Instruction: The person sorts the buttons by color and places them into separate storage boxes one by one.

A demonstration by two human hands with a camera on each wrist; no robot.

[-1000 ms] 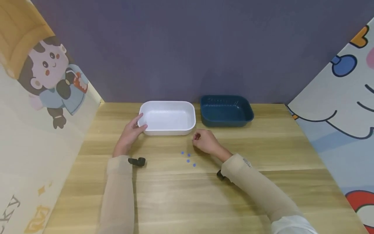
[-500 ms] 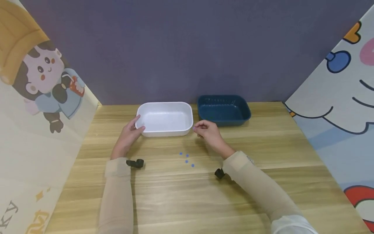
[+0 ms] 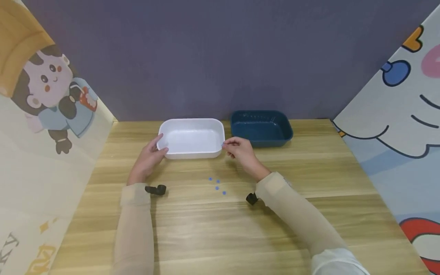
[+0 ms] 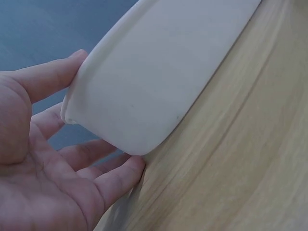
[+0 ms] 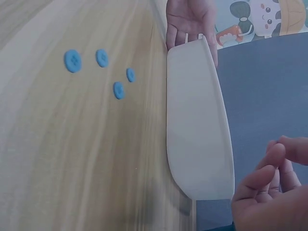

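1. Wood-grain desk [image 3: 192,229], pale with darker streaks
2. Behind the desk, a plain grey-purple panel [image 3: 178,57]
3. Left of the desk, a cream wall [image 3: 31,172] printed with a cartoon figure [image 3: 51,86] in a tan hat [image 3: 20,42], holding a red cup [image 3: 88,100]
4. Right of the desk, a white-and-blue wall [image 3: 385,110] with an orange shape [image 3: 413,41], a rounded blue shape [image 3: 397,73] and a red band [image 3: 414,227]

- Soft, fairly even light across the pale wood-grain worktop [image 3: 203,244].
- Diffuse shadows along the beige fabric sleeves [image 3: 135,225] behind the left hand [image 3: 146,160] and right hand [image 3: 242,152].
- Dull sheen between the sleeves.
- Wrist views dimmer, bluish, slightly hazy.
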